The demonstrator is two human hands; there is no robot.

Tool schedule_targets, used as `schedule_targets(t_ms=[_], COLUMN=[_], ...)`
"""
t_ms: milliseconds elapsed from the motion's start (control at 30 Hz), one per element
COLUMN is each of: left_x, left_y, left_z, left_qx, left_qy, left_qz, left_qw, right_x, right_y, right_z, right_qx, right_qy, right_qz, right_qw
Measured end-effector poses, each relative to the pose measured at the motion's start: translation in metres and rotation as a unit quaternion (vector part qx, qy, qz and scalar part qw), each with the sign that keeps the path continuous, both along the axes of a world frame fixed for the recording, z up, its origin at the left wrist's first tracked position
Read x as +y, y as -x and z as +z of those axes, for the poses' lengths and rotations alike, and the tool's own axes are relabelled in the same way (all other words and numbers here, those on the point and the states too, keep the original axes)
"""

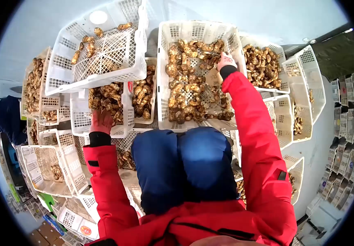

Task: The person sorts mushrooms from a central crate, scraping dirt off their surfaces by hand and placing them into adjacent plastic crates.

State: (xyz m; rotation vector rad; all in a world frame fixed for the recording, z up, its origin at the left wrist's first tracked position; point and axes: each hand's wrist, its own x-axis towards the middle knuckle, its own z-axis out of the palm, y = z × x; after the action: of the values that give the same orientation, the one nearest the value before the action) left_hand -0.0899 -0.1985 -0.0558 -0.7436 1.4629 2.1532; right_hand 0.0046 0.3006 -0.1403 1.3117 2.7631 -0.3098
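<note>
Brown, knobbly mushrooms (187, 88), matsutake-like, lie in rows inside a large white plastic crate (164, 39) in front of my knees. At that crate's upper right corner is my right hand (226, 61), its fingers curled down among the mushrooms; what they grip is hidden. My left hand (101, 119) reaches into a smaller white basket (80, 119), fingers stretched out against the darker mushrooms (109, 98) heaped there. A brown card (214, 78) with writing lies in the large crate beside my right sleeve.
A tilted crate (136, 61) with a few mushrooms overhangs the small basket. Further mushroom-filled crates (263, 67) stand at right and left. Stacked baskets (47, 164) fill the lower left. Packed items (345, 143) line the far right. A dark-clothed person (10, 119) is at far left.
</note>
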Motion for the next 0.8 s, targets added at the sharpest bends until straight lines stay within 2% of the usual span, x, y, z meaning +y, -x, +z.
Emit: schedule_targets(t_ms=[67,100,133,167,200,233,267,333,367,400,467,567,600,667,700,767,800], left_x=[0.027,0.055,0.071,0.095,0.111,0.125,0.139,0.174,0.182,0.187,0.195,0.196,0.198,0.195,0.195,0.197,0.199], left_y=[-0.010,-0.021,-0.026,-0.035,-0.039,-0.044,-0.051,-0.073,-0.083,-0.091,-0.103,-0.107,-0.107,-0.106,-0.106,-0.103,-0.101], left_z=[0.016,0.041,0.053,0.071,0.077,0.079,0.083,0.102,0.113,0.119,0.121,0.097,0.087,0.069,0.069,0.073,0.075], left_qx=[0.085,0.084,0.107,0.141,0.138,0.140,0.143,0.145,0.163,0.172,0.185,0.191,0.153,0.068,0.083,0.118,0.076], left_qy=[-0.056,-0.053,-0.084,-0.061,-0.137,-0.137,-0.138,-0.187,-0.152,-0.159,-0.128,-0.121,-0.110,-0.066,-0.077,-0.098,-0.107], left_qz=[-0.112,-0.152,-0.235,-0.275,-0.301,-0.317,-0.334,-0.388,-0.392,-0.388,-0.343,-0.308,-0.290,-0.256,-0.264,-0.279,-0.301], left_qw=[0.988,0.983,0.962,0.949,0.934,0.928,0.921,0.891,0.892,0.892,0.912,0.924,0.938,0.962,0.958,0.948,0.944], right_x=[0.001,0.003,0.006,0.009,0.012,0.013,0.017,0.033,0.041,0.041,0.046,0.054,0.051,0.047,0.040,0.029,0.026], right_y=[0.015,0.019,0.018,0.015,0.012,0.001,-0.009,-0.023,-0.025,-0.027,-0.030,-0.024,-0.026,-0.018,-0.011,0.002,0.006], right_z=[-0.016,-0.020,-0.021,-0.018,-0.016,-0.015,-0.011,-0.013,-0.018,-0.015,-0.007,-0.012,0.002,-0.010,-0.005,-0.015,-0.020], right_qx=[-0.083,-0.123,-0.089,-0.054,-0.018,0.100,0.169,0.256,0.248,0.306,0.293,0.243,0.182,0.198,0.120,0.055,0.021], right_qy=[-0.038,-0.057,-0.040,-0.023,-0.008,-0.004,-0.005,0.236,0.267,0.322,0.399,0.297,0.183,0.053,0.036,0.006,-0.015], right_qz=[0.052,0.075,0.073,0.069,0.067,0.078,0.107,0.080,0.064,0.043,-0.003,-0.034,0.023,0.017,0.007,0.023,0.048], right_qw=[0.995,0.988,0.993,0.996,0.998,0.992,0.980,0.934,0.929,0.895,0.869,0.923,0.966,0.979,0.992,0.998,0.999])
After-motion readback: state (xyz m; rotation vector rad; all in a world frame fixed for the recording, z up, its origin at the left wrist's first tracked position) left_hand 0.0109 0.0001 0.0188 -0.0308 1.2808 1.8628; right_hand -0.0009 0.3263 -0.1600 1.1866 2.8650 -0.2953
